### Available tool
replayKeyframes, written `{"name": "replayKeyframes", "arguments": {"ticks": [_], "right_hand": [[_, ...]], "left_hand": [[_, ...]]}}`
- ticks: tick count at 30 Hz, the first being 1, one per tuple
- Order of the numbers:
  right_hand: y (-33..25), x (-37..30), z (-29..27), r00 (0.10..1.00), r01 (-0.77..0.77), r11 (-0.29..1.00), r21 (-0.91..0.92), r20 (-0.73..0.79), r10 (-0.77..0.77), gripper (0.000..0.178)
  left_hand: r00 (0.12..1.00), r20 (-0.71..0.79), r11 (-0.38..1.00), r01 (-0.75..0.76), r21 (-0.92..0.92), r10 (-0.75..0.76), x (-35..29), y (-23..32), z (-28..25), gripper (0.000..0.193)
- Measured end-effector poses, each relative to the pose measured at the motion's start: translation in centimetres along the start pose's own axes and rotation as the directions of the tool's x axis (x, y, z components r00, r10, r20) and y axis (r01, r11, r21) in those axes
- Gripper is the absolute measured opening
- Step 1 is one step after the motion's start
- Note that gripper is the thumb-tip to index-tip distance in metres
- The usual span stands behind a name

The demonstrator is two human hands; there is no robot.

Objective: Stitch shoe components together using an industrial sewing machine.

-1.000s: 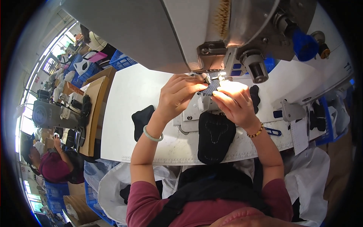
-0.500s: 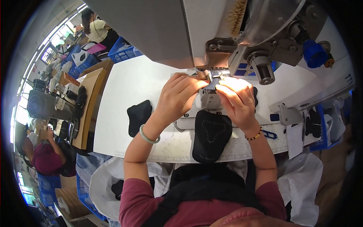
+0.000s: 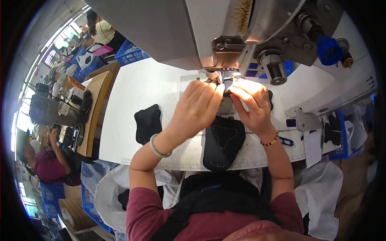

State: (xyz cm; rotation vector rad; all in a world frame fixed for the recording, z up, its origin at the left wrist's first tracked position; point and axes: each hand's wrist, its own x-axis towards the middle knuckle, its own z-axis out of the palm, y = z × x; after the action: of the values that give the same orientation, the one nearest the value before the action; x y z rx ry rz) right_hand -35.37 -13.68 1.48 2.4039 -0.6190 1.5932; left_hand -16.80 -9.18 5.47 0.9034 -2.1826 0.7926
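Under the head of a sewing machine [image 3: 227, 56], a small piece of dark grey fabric [image 3: 227, 83] lies in bright lamplight. My right hand [image 3: 254, 100] pinches its near right edge between thumb and fingers. On the other side, my left hand [image 3: 198, 105] is closed beside the presser foot, knuckles up; its fingertips are hidden, so what they grip cannot be made out. Just below my hands, a black padded fabric piece [image 3: 224, 144] with light stitched outlines lies near the table's front edge. A similar black piece [image 3: 148, 123] rests left of my left forearm.
A white worktable [image 3: 120, 120] carries the machine. Blue thread snips [image 3: 286, 141] lie beside my right wrist. Another black piece shows partly behind my right hand. White cloth sacks [image 3: 108, 188] hang below the front edge. At left, co-workers sit near blue crates [image 3: 130, 54] and another machine.
My left hand has turned over, knuckles up, and its fingers have curled in closer to the presser foot. My right hand keeps its pinch nearly in place. The view has shifted slightly.
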Motion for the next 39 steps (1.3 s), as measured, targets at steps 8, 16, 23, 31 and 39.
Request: {"name": "replayKeyframes", "arguments": {"ticks": [8, 16, 23, 31, 39], "right_hand": [[0.5, -0.5, 0.5, 0.998, 0.042, 0.998, 0.044, -0.050, -0.040, 0.032], [-0.8, -1.0, 0.2, 0.968, 0.251, 0.968, 0.008, 0.002, -0.251, 0.025], [-0.1, -0.8, -0.5, 0.980, 0.198, 0.977, 0.086, 0.011, -0.199, 0.025], [0.5, -0.1, -1.0, 0.983, 0.173, 0.977, 0.124, 0.041, -0.179, 0.022], [0.4, 0.4, -0.8, 0.985, 0.147, 0.984, 0.096, 0.077, -0.155, 0.020]], "left_hand": [[0.995, -0.055, 0.836, 0.038, -0.548, -0.081, -3.4, -4.1, 2.5, 0.053], [0.998, -0.004, 0.892, 0.054, -0.449, -0.063, -2.8, -1.8, 0.7, 0.057], [0.992, -0.044, 0.931, 0.092, -0.353, -0.115, -2.4, 0.2, 0.8, 0.054], [0.980, -0.115, 0.947, 0.123, -0.296, -0.163, -2.7, 0.3, 2.3, 0.054], [0.976, -0.178, 0.956, 0.075, -0.282, -0.129, -2.5, -0.6, 2.8, 0.040]]}}
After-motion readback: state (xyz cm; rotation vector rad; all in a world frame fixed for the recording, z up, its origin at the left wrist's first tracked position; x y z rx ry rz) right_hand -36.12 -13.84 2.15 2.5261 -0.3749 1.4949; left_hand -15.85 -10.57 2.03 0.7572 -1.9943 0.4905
